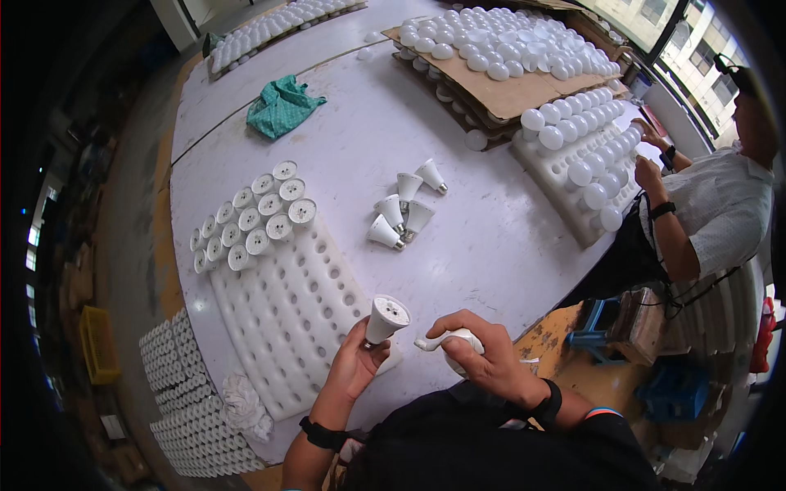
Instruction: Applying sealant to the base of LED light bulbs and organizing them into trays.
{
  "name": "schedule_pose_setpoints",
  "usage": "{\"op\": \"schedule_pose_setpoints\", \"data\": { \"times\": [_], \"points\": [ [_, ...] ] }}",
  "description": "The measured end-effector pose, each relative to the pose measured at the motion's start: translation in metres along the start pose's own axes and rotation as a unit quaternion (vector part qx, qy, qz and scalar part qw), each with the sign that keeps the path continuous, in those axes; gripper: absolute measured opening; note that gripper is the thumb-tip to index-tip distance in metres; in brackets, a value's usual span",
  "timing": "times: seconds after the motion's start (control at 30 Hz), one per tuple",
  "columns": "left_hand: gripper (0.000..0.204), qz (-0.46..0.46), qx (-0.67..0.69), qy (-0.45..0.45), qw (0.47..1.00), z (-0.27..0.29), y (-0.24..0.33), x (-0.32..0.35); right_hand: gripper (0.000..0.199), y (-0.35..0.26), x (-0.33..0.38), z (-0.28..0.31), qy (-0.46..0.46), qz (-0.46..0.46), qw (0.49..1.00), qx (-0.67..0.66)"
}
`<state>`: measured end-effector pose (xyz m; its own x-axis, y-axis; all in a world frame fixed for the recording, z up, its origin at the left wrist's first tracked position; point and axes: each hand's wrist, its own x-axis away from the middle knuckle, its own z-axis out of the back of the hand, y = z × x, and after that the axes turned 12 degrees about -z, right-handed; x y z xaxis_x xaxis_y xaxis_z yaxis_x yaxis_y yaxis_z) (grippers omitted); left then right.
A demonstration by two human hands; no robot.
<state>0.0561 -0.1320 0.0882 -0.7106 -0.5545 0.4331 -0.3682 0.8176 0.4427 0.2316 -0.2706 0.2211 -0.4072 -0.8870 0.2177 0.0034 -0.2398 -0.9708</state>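
My left hand grips a white LED bulb base by its narrow lower end, its wide face tilted up toward me. Close on its right, my right hand is wrapped round a white squeeze bottle with a bent nozzle. The nozzle's tip points at the bulb base, a small gap apart from it. Beneath and left of my hands lies a white foam tray with rows of holes. Several bulb bases stand face up in its far end. Beyond my hands, several loose bulb bases lie in a cluster.
A crumpled green cloth lies at the far left. Cardboard sheets carry many white globes at the back. On the right, a co-worker handles bulbs on another foam tray. A white rag rests at the table's near left edge.
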Motion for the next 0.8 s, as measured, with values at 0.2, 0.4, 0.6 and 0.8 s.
{"op": "schedule_pose_setpoints", "data": {
  "times": [0.2, 0.4, 0.6, 0.8],
  "points": [
    [0.031, 0.062, -0.185, 0.004, 0.981, 0.004, -0.042, -0.067, 0.023, 0.009, -0.003, 0.005, -0.026, -0.008, 0.999, 0.037],
    [0.042, -0.038, -0.306, -0.018, 0.951, 0.011, -0.059, -0.103, 0.026, 0.009, -0.014, -0.002, -0.058, -0.074, 0.992, 0.089],
    [0.031, -0.135, -0.251, 0.041, 0.958, 0.025, 0.004, -0.090, 0.023, 0.012, -0.025, -0.008, -0.065, -0.083, 0.988, 0.116],
    [0.029, -0.372, -0.110, 0.292, 0.874, 0.110, 0.106, -0.095, 0.020, 0.007, -0.041, -0.018, -0.084, -0.138, 0.982, 0.095]
  ]
}}
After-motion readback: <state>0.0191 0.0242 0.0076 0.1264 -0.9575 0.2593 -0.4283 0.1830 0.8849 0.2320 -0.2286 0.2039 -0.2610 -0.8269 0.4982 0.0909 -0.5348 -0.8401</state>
